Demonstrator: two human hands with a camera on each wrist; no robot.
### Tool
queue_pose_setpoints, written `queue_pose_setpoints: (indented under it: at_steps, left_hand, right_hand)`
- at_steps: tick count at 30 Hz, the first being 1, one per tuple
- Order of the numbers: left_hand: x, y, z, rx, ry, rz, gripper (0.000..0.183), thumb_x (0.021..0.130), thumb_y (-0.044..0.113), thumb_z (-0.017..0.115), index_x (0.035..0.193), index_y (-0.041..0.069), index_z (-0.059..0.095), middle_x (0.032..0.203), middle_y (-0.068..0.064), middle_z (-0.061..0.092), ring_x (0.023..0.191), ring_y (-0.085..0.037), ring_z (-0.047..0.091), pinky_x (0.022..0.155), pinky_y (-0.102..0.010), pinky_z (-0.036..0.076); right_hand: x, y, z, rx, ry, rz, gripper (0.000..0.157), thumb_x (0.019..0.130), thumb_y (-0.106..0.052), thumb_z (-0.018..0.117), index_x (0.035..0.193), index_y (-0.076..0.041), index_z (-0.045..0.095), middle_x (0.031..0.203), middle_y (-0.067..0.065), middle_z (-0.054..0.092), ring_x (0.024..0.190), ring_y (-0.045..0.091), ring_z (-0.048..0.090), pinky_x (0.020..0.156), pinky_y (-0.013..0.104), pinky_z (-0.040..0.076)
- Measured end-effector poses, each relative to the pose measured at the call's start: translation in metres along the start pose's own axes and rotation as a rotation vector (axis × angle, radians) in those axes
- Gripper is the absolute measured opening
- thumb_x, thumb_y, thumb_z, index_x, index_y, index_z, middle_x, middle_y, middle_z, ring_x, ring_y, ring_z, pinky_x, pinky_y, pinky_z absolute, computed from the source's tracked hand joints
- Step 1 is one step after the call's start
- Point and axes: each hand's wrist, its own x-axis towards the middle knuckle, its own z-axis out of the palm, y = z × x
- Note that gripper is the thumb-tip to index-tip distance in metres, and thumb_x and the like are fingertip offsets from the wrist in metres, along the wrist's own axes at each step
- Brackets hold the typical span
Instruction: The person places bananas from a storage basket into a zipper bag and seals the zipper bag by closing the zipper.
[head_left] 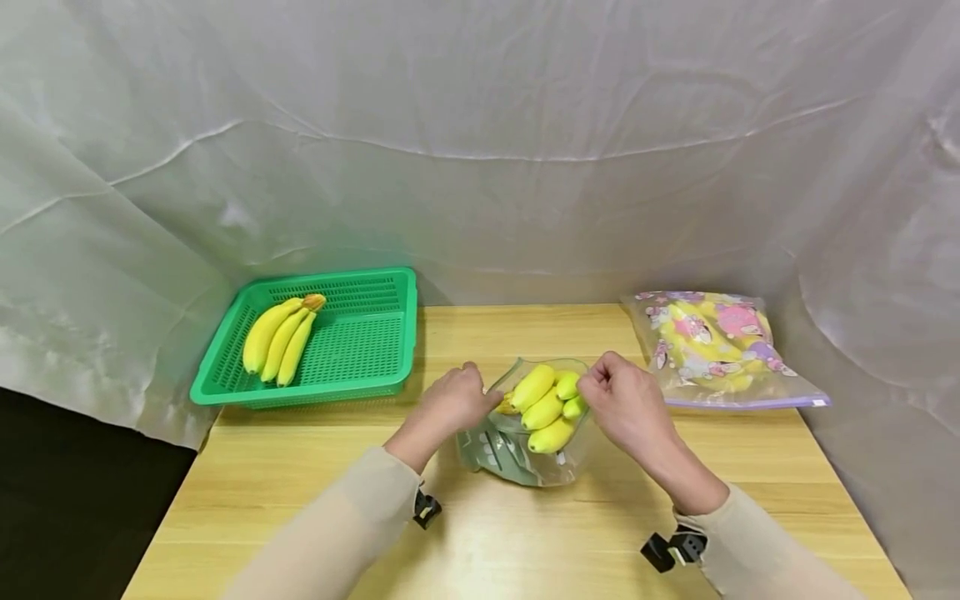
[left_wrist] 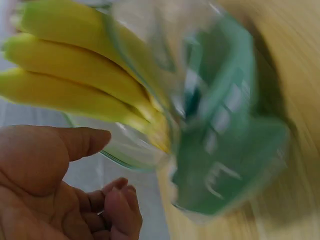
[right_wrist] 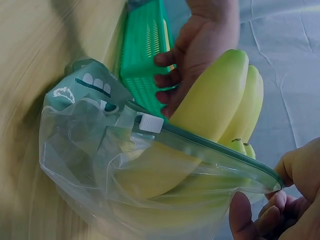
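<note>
Nearest, lower edge of head view: two pale sleeves (head_left: pixel 322 525) reaching in. Right hand (head_left: pixel 626 400), right of frame middle, pinches the rim of a clear, green-printed bag (head_left: pixel 517 468) at one mouth corner. Left hand (head_left: pixel 459 398), just beside the opposite side, has its thumb out and fingers loosely curled, gripping nothing. Bag sits lower middle over the wooden counter (head_left: pixel 225 492); can't tell whether its base takes the weight. Banana bunch (head_left: pixel 542 410) is partly inside, fruit ends poking out of the mouth. Handling, my guess: film is light, floppy, slippery, folds easily, so pinch the stiffer rim at both corners, away from the white slider (right_wrist: pixel 151 123). Bunch likely light if fake, heavier and bruisable if real; either way smooth-skinned and joined at the stem, so best held there or cupped underneath. Farther: printed zip bag (head_left: pixel 712 343) with yellow contents at right; green basket (head_left: pixel 367 342) at left holding another bunch (head_left: pixel 283 342). Grey cloth (head_left: pixel 480 208) behind.
</note>
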Motion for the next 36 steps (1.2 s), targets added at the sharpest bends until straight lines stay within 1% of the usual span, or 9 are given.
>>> queue_pose_setpoints:
  at_steps: [4, 9, 12, 16, 20, 23, 28, 31, 36]
  left_hand:
    - [0.007, -0.008, 0.01, 0.078, -0.014, -0.03, 0.032, 0.093, 0.04, 0.06, 0.084, 0.01, 0.065, 0.082, -0.007, 0.065, 0.072, -0.022, 0.06, 0.066, -0.037, 0.05]
    - [0.011, -0.012, 0.009, 0.028, 0.016, 0.02, 0.023, 0.092, 0.028, 0.057, 0.073, 0.015, 0.061, 0.07, -0.002, 0.059, 0.062, -0.018, 0.054, 0.055, -0.033, 0.043]
    - [0.005, -0.003, -0.002, 0.007, 0.085, 0.034, 0.023, 0.092, 0.031, 0.055, 0.076, 0.016, 0.06, 0.073, -0.001, 0.06, 0.065, -0.018, 0.055, 0.056, -0.033, 0.045]
    - [-0.005, 0.015, -0.021, 0.116, 0.184, 0.091, 0.026, 0.094, 0.034, 0.054, 0.092, 0.01, 0.064, 0.086, -0.003, 0.061, 0.078, -0.02, 0.057, 0.068, -0.037, 0.05]
    - [-0.017, 0.033, -0.031, 0.208, 0.195, 0.17, 0.027, 0.095, 0.027, 0.051, 0.102, 0.005, 0.064, 0.091, -0.005, 0.059, 0.083, -0.019, 0.056, 0.078, -0.037, 0.052]
    - [-0.024, 0.042, -0.035, 0.149, 0.195, 0.228, 0.02, 0.095, 0.024, 0.049, 0.092, 0.009, 0.061, 0.087, -0.002, 0.056, 0.08, -0.017, 0.053, 0.074, -0.034, 0.05]
    - [-0.035, 0.054, -0.047, -0.041, 0.203, 0.31, 0.019, 0.094, 0.025, 0.049, 0.078, 0.017, 0.052, 0.08, 0.0, 0.053, 0.075, -0.016, 0.05, 0.066, -0.031, 0.043]
    - [-0.039, 0.06, -0.059, -0.114, 0.216, 0.33, 0.018, 0.093, 0.026, 0.049, 0.077, 0.018, 0.05, 0.074, 0.001, 0.052, 0.067, -0.016, 0.05, 0.061, -0.031, 0.041]
    - [-0.048, 0.06, -0.077, -0.133, 0.22, 0.313, 0.018, 0.092, 0.027, 0.049, 0.076, 0.018, 0.051, 0.066, 0.002, 0.051, 0.058, -0.014, 0.046, 0.055, -0.03, 0.038]
  right_hand:
    - [0.0, 0.001, -0.001, -0.006, -0.005, 0.002, 0.01, 0.088, -0.016, 0.05, 0.079, -0.012, 0.053, 0.069, 0.003, 0.053, 0.061, 0.018, 0.049, 0.057, 0.03, 0.039]
    - [0.0, 0.002, -0.003, -0.014, -0.014, -0.004, 0.011, 0.088, -0.017, 0.05, 0.08, -0.011, 0.054, 0.068, 0.003, 0.053, 0.059, 0.017, 0.048, 0.056, 0.03, 0.039]
    - [0.001, 0.004, -0.007, -0.023, -0.007, -0.001, 0.011, 0.088, -0.017, 0.049, 0.081, -0.011, 0.054, 0.068, 0.004, 0.055, 0.055, 0.017, 0.048, 0.051, 0.03, 0.039]
    - [0.003, 0.007, -0.012, -0.071, 0.037, -0.006, 0.011, 0.088, -0.017, 0.048, 0.081, -0.01, 0.053, 0.069, 0.005, 0.055, 0.053, 0.017, 0.047, 0.05, 0.03, 0.038]
    - [0.003, 0.006, -0.013, -0.098, 0.062, -0.022, 0.012, 0.088, -0.017, 0.048, 0.081, -0.01, 0.054, 0.071, 0.006, 0.057, 0.056, 0.018, 0.049, 0.053, 0.03, 0.039]
    - [0.003, 0.005, -0.011, -0.104, 0.08, -0.038, 0.012, 0.088, -0.017, 0.048, 0.08, -0.01, 0.054, 0.07, 0.006, 0.057, 0.056, 0.019, 0.05, 0.053, 0.03, 0.04]
    - [0.003, 0.003, -0.008, -0.133, 0.112, -0.083, 0.012, 0.087, -0.015, 0.049, 0.077, -0.01, 0.053, 0.069, 0.005, 0.055, 0.056, 0.018, 0.049, 0.055, 0.031, 0.041]
    - [0.004, 0.003, -0.008, -0.14, 0.131, -0.105, 0.011, 0.085, -0.014, 0.05, 0.075, -0.01, 0.052, 0.068, 0.005, 0.054, 0.057, 0.018, 0.049, 0.057, 0.031, 0.041]
    - [0.005, -0.003, -0.016, -0.128, 0.152, -0.118, 0.012, 0.085, -0.014, 0.05, 0.074, -0.011, 0.053, 0.065, 0.004, 0.053, 0.055, 0.017, 0.048, 0.053, 0.03, 0.04]
